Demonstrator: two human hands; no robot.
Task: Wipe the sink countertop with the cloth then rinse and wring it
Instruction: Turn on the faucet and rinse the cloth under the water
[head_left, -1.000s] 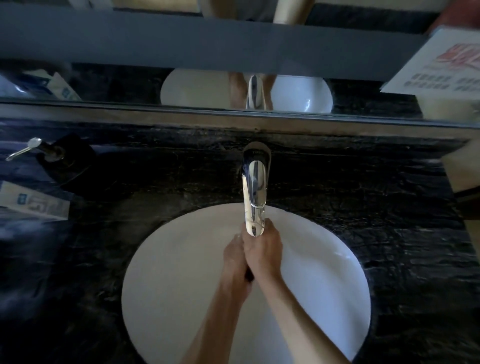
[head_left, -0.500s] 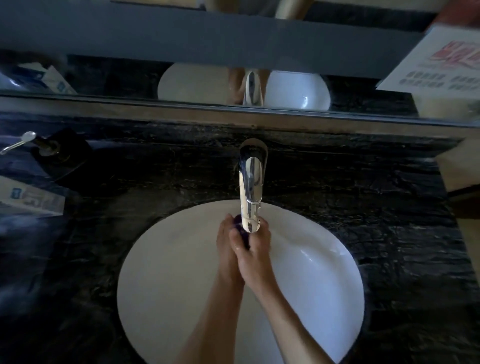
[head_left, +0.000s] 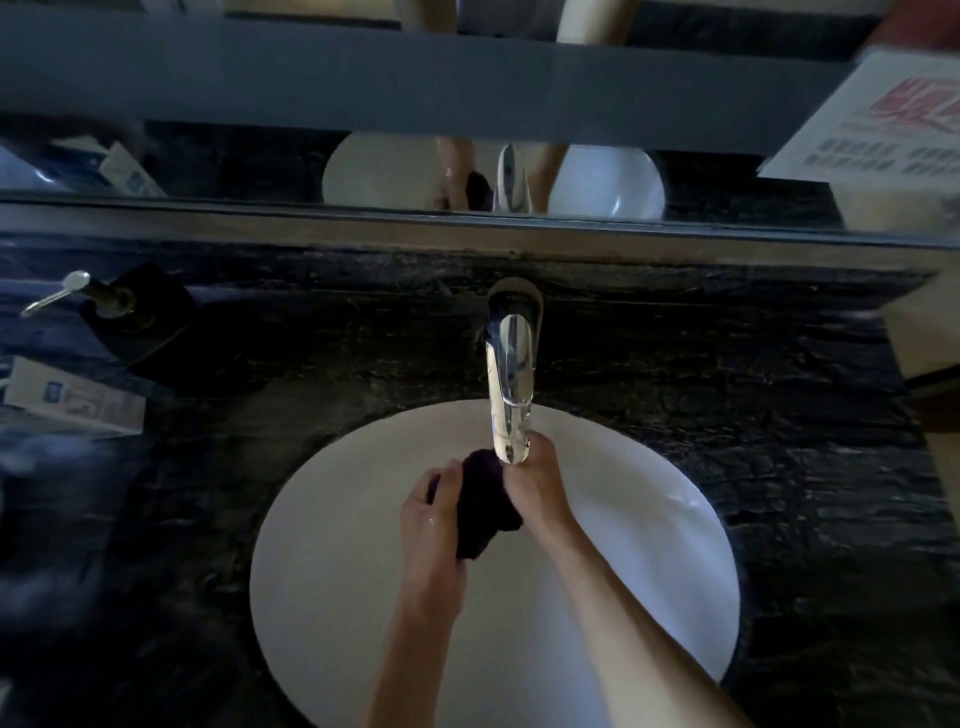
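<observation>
Cloth (head_left: 483, 501), dark purple and bunched into a thick wad, sits between our two hands over the white oval sink basin (head_left: 332, 571). We note the left hand (head_left: 434, 519) curled around the cloth's left flank, its fingers (head_left: 448, 475) wrapped over the top edge with dark fabric showing between them, so this hand grips the cloth. The right hand (head_left: 537, 491) presses against the cloth's right side, and its fingers fold inward around the fabric, gripping it as well; the fingertips themselves are hidden beneath the wad. A loose lower corner of the cloth hangs below both sets of fingers, toward the left wrist. The chrome faucet spout (head_left: 511, 384) ends directly above the right hand's knuckles, just beyond the fingers, and its tip overlaps the cloth's upper edge from this head view; we cannot tell whether water is running. The skin of the left hand shows wet glints. The black marble countertop (head_left: 727, 405) surrounds the basin. Well apart to the left of the left fingers stand a dark soap dispenser (head_left: 111, 306) with a metal pump and, nearer us, a small printed carton (head_left: 72, 397). Beyond the fingers, the mirror (head_left: 467, 171) reflects basin, faucet and hands.
</observation>
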